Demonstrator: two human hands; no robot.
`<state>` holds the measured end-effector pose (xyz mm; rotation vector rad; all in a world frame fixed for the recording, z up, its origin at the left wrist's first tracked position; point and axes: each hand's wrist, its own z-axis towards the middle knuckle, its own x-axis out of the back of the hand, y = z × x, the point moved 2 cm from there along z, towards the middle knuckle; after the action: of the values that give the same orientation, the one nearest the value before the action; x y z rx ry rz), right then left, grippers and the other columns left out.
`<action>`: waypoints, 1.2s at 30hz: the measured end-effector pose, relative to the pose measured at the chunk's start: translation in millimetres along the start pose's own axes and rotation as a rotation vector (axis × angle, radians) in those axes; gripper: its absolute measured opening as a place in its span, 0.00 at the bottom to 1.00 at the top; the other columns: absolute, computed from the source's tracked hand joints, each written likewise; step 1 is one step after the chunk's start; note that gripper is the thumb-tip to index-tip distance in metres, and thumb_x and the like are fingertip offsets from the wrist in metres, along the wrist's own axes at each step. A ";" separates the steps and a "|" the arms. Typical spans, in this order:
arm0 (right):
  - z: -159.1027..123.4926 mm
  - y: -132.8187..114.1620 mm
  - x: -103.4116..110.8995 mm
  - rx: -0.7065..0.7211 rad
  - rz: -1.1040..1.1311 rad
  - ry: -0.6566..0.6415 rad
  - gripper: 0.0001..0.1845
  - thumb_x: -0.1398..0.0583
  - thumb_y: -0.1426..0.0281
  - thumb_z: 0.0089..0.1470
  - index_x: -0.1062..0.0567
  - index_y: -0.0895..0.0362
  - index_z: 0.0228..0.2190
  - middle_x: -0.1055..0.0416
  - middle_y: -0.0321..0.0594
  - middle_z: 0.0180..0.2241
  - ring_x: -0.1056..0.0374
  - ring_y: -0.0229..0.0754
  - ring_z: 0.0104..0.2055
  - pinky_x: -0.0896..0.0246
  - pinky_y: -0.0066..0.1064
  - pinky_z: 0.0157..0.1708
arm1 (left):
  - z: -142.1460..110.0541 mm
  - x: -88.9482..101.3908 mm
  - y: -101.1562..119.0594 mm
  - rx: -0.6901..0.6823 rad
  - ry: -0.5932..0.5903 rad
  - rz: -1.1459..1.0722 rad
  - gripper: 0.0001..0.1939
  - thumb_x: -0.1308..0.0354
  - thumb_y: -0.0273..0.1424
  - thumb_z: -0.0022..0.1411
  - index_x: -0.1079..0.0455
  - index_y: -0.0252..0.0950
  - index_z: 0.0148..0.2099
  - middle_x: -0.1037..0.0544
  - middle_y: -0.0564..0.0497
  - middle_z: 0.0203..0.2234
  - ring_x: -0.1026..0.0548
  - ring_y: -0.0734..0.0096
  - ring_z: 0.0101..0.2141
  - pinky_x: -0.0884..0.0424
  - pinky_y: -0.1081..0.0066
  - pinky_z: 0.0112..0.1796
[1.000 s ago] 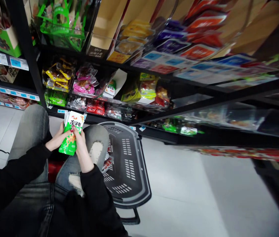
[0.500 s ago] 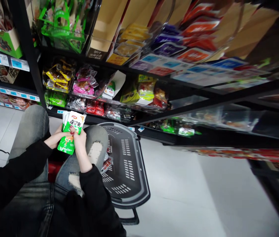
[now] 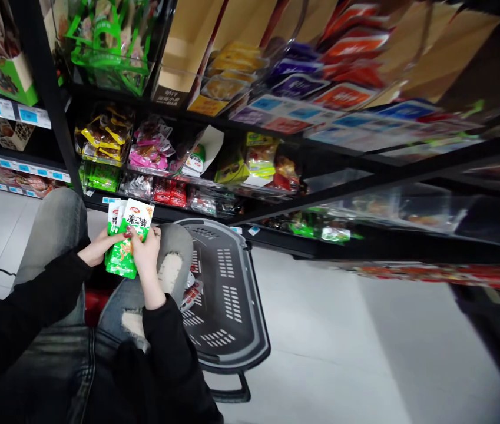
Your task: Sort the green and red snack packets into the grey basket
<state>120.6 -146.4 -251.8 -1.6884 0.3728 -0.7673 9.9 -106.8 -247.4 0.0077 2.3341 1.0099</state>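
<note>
Several green and white snack packets [image 3: 122,250] are held fanned out above my knees, between both hands. My left hand [image 3: 96,247] grips them from the left, its thumb lying across the front packet. From the right, my right hand [image 3: 146,250] pinches the front packet, thumb on its face and the other fingers behind. Part of the rear packets is hidden by the front one. Beside my right knee stands a dark grey shopping basket [image 3: 214,235], with a few small packets [image 3: 192,294] inside it.
Black shelves ahead carry bagged snacks: yellow packs [image 3: 106,135], pink packs [image 3: 150,147] and red packs [image 3: 170,192]. A white carton [image 3: 209,150] holds similar green and white packets. The basket's handle [image 3: 232,394] points toward me on the tiled floor [image 3: 320,341].
The packets in my hands have spread apart, with the front one shifted right of those behind. My left thumb has slid slightly across the front. The basket stays put.
</note>
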 end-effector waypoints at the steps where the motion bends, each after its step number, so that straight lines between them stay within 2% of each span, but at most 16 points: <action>1: 0.0 -2.5 -0.2 0.030 -0.024 -0.009 0.15 0.37 0.60 0.40 0.26 0.57 0.29 0.34 0.40 0.32 0.38 0.45 0.38 0.42 0.37 0.45 | -0.4 0.1 -0.4 0.017 0.009 0.003 0.22 0.34 0.29 0.44 0.32 0.34 0.44 0.20 0.46 0.35 0.22 0.61 0.35 0.29 0.65 0.39; 4: -1.1 -6.8 -1.2 0.069 -0.017 -0.041 0.17 0.39 0.63 0.42 0.27 0.57 0.36 0.35 0.41 0.34 0.39 0.46 0.40 0.42 0.37 0.45 | -1.4 0.8 -1.5 0.062 0.035 0.002 0.22 0.34 0.27 0.42 0.31 0.33 0.43 0.20 0.46 0.33 0.22 0.61 0.33 0.28 0.65 0.37; 7: -3.1 -7.9 -0.6 0.071 0.081 -0.004 0.22 0.38 0.63 0.42 0.29 0.56 0.42 0.32 0.41 0.38 0.37 0.45 0.42 0.43 0.36 0.46 | -2.4 -0.3 -0.6 0.058 0.022 -0.011 0.22 0.34 0.27 0.42 0.31 0.33 0.43 0.20 0.46 0.33 0.22 0.60 0.33 0.28 0.63 0.39; 13: -0.7 -5.6 6.5 -0.035 0.200 0.069 0.22 0.37 0.62 0.40 0.31 0.58 0.38 0.28 0.40 0.37 0.34 0.42 0.37 0.39 0.34 0.41 | -3.1 -2.7 1.9 0.058 0.024 -0.044 0.21 0.36 0.27 0.46 0.30 0.32 0.45 0.20 0.44 0.37 0.22 0.58 0.38 0.30 0.61 0.45; 15: 3.3 -2.9 12.6 -0.052 0.247 0.115 0.21 0.36 0.63 0.39 0.31 0.58 0.37 0.28 0.39 0.36 0.33 0.41 0.37 0.39 0.33 0.40 | -2.5 -2.1 2.7 0.058 0.035 -0.048 0.20 0.36 0.27 0.46 0.30 0.32 0.44 0.20 0.43 0.37 0.22 0.58 0.38 0.29 0.62 0.45; 17: 8.2 1.5 19.7 -0.105 0.366 0.104 0.20 0.36 0.64 0.39 0.31 0.58 0.36 0.28 0.38 0.35 0.33 0.41 0.36 0.38 0.33 0.39 | -1.7 -1.1 4.5 0.060 0.048 -0.056 0.20 0.36 0.27 0.46 0.30 0.31 0.44 0.20 0.43 0.36 0.22 0.58 0.36 0.28 0.61 0.43; 20: 13.4 8.8 29.7 -0.267 0.679 -0.072 0.14 0.37 0.67 0.39 0.31 0.56 0.32 0.28 0.35 0.31 0.33 0.38 0.31 0.37 0.31 0.35 | -1.0 0.9 10.0 0.066 0.079 -0.062 0.20 0.37 0.27 0.46 0.30 0.30 0.44 0.19 0.44 0.32 0.21 0.59 0.33 0.27 0.61 0.41; 23: 13.0 12.7 38.0 -0.409 1.038 -0.279 0.06 0.40 0.69 0.44 0.32 0.54 0.28 0.35 0.29 0.21 0.40 0.31 0.19 0.42 0.24 0.21 | -0.3 3.1 16.3 0.054 0.082 -0.079 0.19 0.38 0.28 0.46 0.30 0.30 0.43 0.19 0.45 0.30 0.21 0.59 0.31 0.27 0.59 0.40; 26: 11.5 14.8 43.2 -0.436 1.407 -0.435 0.01 0.44 0.70 0.51 0.33 0.54 0.29 0.45 0.25 0.16 0.54 0.27 0.11 0.54 0.20 0.11 | 0.3 5.6 19.0 0.045 0.082 -0.105 0.20 0.39 0.27 0.47 0.32 0.30 0.45 0.19 0.44 0.30 0.21 0.56 0.32 0.27 0.54 0.41; 28: 11.3 15.9 45.1 -0.424 1.646 -0.548 0.02 0.46 0.70 0.54 0.34 0.55 0.30 0.47 0.24 0.16 0.56 0.25 0.10 0.57 0.18 0.09 | 0.2 6.1 18.7 0.057 0.069 -0.109 0.21 0.40 0.27 0.48 0.33 0.30 0.47 0.19 0.43 0.31 0.21 0.54 0.33 0.28 0.53 0.42; 30: 11.2 15.5 46.9 -0.403 1.819 -0.668 0.04 0.48 0.69 0.56 0.34 0.55 0.31 0.46 0.25 0.17 0.54 0.25 0.10 0.56 0.17 0.09 | -0.5 4.9 18.1 0.084 0.041 -0.111 0.21 0.41 0.27 0.49 0.33 0.30 0.48 0.20 0.42 0.32 0.21 0.52 0.33 0.28 0.51 0.41; 31: 11.2 14.8 47.8 -0.386 1.858 -0.702 0.05 0.49 0.68 0.56 0.34 0.55 0.32 0.45 0.25 0.17 0.53 0.25 0.10 0.55 0.18 0.10 | -1.1 3.8 18.0 0.094 0.026 -0.113 0.21 0.41 0.27 0.49 0.33 0.29 0.47 0.20 0.41 0.32 0.21 0.51 0.33 0.28 0.51 0.41; 33: 11.1 13.1 48.6 -0.356 1.807 -0.670 0.05 0.48 0.67 0.55 0.34 0.55 0.32 0.44 0.26 0.17 0.52 0.26 0.11 0.54 0.18 0.10 | -2.3 1.7 18.5 0.099 0.010 -0.114 0.19 0.41 0.27 0.49 0.32 0.29 0.45 0.20 0.41 0.31 0.21 0.51 0.31 0.27 0.51 0.39; 36: 12.4 13.0 46.3 -0.335 1.404 -0.394 0.04 0.44 0.67 0.51 0.34 0.54 0.30 0.43 0.26 0.18 0.51 0.27 0.13 0.50 0.20 0.14 | -3.9 -0.4 20.7 0.079 0.018 -0.120 0.17 0.41 0.27 0.48 0.31 0.30 0.43 0.19 0.42 0.31 0.21 0.53 0.31 0.27 0.52 0.38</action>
<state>164.7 -169.1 -252.0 -1.3604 1.2374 0.6756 3.6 -94.7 -231.2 -0.1103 2.3592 0.8619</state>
